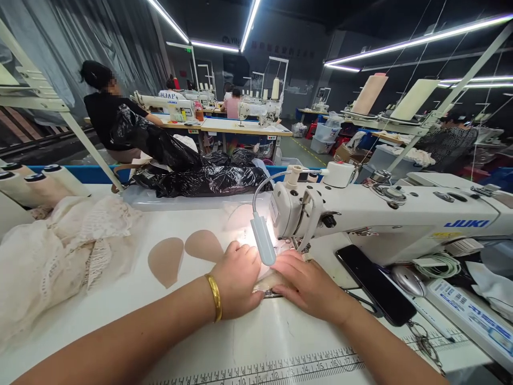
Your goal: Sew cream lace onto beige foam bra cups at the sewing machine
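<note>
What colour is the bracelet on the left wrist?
The bracelet is gold, seen in the head view.

Sewing workshop: rows of sewing machines (385,208), thread cones (369,94), lace fabric (68,251).

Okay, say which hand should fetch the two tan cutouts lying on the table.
Left, I'd judge. The left hand is the nearer one to the tan cutouts, with clear tabletop between; the right hand would have to cross over or around it.
</note>
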The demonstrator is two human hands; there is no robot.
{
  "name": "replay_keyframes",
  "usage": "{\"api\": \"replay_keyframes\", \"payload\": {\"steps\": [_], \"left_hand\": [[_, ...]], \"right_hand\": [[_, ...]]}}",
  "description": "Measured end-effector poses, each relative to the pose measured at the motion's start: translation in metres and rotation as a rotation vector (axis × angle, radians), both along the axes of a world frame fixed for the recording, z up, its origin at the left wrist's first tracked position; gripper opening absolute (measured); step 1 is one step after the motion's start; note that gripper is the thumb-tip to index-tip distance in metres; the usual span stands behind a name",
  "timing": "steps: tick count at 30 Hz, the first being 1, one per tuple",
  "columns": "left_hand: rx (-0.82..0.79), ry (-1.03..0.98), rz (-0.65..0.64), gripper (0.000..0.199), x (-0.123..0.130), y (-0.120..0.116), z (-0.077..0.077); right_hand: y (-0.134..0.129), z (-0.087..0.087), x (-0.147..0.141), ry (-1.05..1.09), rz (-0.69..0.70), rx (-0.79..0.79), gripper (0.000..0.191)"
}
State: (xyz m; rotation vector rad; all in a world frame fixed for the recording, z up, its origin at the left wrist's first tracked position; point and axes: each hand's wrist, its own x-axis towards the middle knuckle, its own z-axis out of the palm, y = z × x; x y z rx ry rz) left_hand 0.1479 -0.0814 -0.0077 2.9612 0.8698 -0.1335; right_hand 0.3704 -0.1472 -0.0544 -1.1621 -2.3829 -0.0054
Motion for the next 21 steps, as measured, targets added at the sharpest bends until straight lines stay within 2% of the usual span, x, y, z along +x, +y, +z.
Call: {"api": "replay_keyframes", "payload": {"steps": [2, 5, 8, 14, 16, 18, 21], "left_hand": [[-0.051, 0.012, 0.004, 0.037, -0.001, -0.003, 0.001], [-0.159, -0.015, -0.004, 0.044, -0.009, 0.000, 0.005], [-0.213, -0.025, -0.068, 0.054, -0.020, 0.008, 0.011], [-0.359, -0.036, -0.204, 0.054, -0.028, 0.025, 0.020], [-0.338, -0.039, -0.209, 0.052, -0.028, 0.028, 0.018], [-0.266, -0.062, -0.220, 0.042, -0.027, 0.030, 0.012], [-0.139, -0.099, -0.257, 0.024, -0.023, 0.031, -0.001]], "right_hand": [[0.002, -0.004, -0.001, -0.031, -0.054, 0.016, 0.018], [0.004, -0.005, 0.003, -0.062, -0.106, 0.031, 0.021], [0.003, -0.001, 0.009, -0.067, -0.133, 0.025, 0.022], [-0.001, 0.008, 0.012, -0.033, -0.154, -0.204, 0.020], [0.000, 0.009, 0.014, 0.006, -0.136, -0.244, 0.027], [0.002, 0.012, 0.017, 0.034, -0.095, -0.271, 0.035], [0.002, 0.018, 0.026, 0.017, -0.095, -0.361, 0.030]]}}
